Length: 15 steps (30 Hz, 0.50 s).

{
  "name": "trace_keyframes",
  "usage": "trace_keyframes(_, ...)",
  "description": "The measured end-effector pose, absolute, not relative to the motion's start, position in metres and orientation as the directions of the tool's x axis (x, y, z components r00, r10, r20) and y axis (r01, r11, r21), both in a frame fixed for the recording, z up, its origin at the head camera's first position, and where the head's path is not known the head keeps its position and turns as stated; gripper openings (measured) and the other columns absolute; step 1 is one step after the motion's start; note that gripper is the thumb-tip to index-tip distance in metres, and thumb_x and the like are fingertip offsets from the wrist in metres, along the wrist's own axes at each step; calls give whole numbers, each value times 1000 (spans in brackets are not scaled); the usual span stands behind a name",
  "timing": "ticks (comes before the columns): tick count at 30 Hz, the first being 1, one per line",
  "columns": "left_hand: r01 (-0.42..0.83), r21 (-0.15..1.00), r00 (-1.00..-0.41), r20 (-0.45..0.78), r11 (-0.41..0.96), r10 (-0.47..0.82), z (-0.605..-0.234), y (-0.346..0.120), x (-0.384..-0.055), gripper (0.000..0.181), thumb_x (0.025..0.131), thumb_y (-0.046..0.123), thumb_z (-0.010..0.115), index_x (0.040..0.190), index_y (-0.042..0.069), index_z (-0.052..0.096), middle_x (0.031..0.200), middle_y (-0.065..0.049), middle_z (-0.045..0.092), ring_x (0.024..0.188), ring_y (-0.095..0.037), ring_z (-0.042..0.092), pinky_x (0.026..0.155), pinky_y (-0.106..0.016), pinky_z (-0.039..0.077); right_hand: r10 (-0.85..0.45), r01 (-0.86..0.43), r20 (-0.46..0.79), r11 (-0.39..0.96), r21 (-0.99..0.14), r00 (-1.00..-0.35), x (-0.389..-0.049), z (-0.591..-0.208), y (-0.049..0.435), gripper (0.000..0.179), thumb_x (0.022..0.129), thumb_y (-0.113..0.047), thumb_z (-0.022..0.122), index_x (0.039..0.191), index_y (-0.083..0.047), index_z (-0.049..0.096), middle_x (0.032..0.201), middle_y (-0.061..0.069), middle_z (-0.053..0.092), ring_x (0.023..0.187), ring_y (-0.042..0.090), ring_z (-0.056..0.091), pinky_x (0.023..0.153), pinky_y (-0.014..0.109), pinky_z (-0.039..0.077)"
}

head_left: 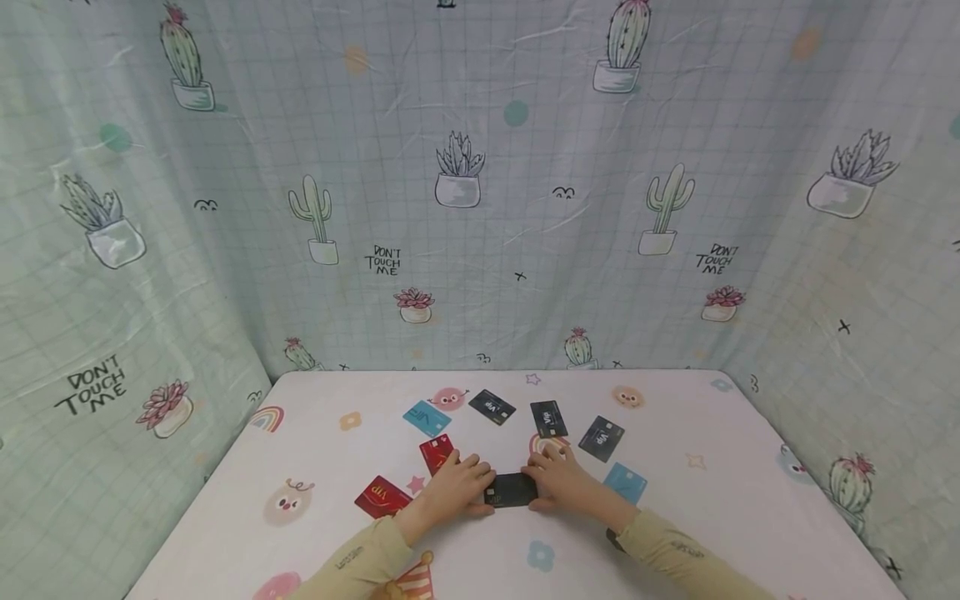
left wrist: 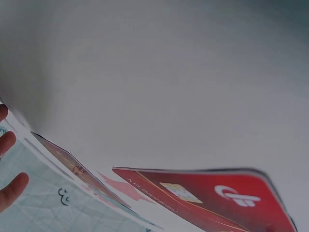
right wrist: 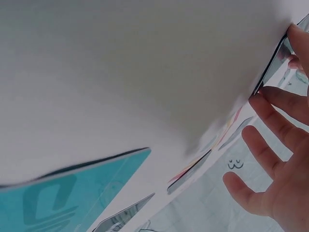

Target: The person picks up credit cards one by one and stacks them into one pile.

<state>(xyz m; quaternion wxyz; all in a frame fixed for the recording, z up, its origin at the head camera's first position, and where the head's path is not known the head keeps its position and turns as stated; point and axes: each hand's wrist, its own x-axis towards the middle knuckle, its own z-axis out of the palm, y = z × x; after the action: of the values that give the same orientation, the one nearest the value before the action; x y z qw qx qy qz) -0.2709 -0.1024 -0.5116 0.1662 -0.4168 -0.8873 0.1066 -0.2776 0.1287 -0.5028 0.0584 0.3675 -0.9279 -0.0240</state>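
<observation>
A black card (head_left: 513, 490) lies at the middle of the table, between the two hands. My left hand (head_left: 456, 485) holds its left end, thumb at the near side and fingers at the far side. At the other end my right hand (head_left: 564, 483) pinches it; in the right wrist view thumb and fingertips are at the edge of this card (right wrist: 270, 65). Beside the left hand are a red card (head_left: 435, 450) and another red card (head_left: 381, 497), large in the left wrist view. A blue card (head_left: 626, 482) lies partly behind the right forearm.
Around the far side lie a blue card (head_left: 427, 418), a black card (head_left: 492, 407), a second black card (head_left: 549, 419) and a third (head_left: 602, 438). A dark card (head_left: 614, 540) is mostly hidden under the right sleeve. Behind the printed table (head_left: 315, 442) hangs a cactus-patterned curtain (head_left: 517, 225).
</observation>
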Motion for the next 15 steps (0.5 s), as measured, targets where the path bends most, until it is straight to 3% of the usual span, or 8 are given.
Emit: trace_keyframes(15,710,-240,-624,223,662,749,-511,-105,-267,51,78,54,56,114,19,60,109,4,62,99,-15,52,87,-40,43,-663,-664,97,747,32,-742,-272,-498,127,54,73,-49,65,113,-13,58,107,3,56,98,21,43,89,50,36)
